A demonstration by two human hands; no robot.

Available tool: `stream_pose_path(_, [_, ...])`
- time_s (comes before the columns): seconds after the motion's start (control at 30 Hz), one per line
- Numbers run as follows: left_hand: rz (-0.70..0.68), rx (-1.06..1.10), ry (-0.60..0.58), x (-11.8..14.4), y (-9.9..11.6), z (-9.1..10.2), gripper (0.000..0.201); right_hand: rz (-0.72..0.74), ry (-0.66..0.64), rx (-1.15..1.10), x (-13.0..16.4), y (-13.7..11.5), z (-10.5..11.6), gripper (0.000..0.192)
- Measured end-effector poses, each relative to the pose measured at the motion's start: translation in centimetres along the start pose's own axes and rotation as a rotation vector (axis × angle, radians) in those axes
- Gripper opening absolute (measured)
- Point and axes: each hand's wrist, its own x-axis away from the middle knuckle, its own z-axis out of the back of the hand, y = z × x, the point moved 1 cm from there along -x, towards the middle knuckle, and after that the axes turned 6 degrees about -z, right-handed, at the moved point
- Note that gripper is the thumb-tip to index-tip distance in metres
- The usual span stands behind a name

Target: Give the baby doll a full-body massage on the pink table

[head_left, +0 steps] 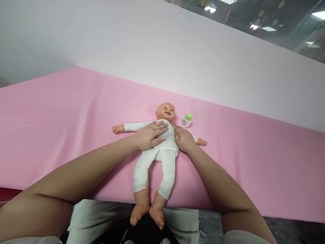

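A baby doll (169,164) lies on its back, its white cloth body and limbs ending in a plastic head, hands and feet. Its arms are stretched out sideways. My left hand (149,135) rests flat on the doll's chest, fingers extended and thumb apart. Against the other side of the chest lies my right hand (185,138), its fingers stretched toward the doll's shoulder and partly hidden. Just beyond my right hand, a small clear bottle (186,121) with a green cap stands near the doll's head.
Pink cloth (243,159) covers the table, and the doll's feet hang over its front edge. A white wall (152,44) rises behind, with a reflective glass panel (254,20) above it. My legs (101,217) are below the front edge.
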Motion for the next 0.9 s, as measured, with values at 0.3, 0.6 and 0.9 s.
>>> stream_pose_path(0.3, [0.416,-0.217,0.016,0.3,-3.3,0.7,0.058,0.14,0.06,-0.053,1.4,-1.1,0.2,0.055])
stream_pose_path(0.6, [0.465,-0.359,-0.07,-0.2,-3.3,1.0,0.052,0.669,-0.252,-0.128,5.3,-7.8,1.3,0.056])
stream_pose_path(0.9, [0.435,-0.298,-0.057,0.4,-3.7,0.6,0.049,0.322,-0.237,-0.028,1.6,-3.0,1.0,0.064])
